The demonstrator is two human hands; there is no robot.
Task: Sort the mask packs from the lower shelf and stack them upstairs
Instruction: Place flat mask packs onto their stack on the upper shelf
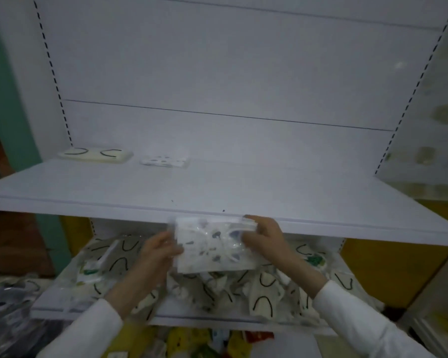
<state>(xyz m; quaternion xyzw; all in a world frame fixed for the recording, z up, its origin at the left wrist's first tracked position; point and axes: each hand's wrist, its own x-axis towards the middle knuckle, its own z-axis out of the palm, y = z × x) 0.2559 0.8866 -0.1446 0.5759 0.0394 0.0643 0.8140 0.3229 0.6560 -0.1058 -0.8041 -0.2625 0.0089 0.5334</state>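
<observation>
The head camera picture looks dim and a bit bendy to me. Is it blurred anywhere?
Head view: dim, bluish light; the upper shelf edge bows from the wide-angle lens; both hands and the spotted mask packs they hold are motion-smeared; the right margin is the softest.

Upper shelf [217, 187] mostly bare; two packs [96, 154] far back-left corner.

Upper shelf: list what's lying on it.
Two stacks lie at the back left of the upper shelf: cream packs with black loops, and spotted packs. How many each holds cannot be told.
</observation>
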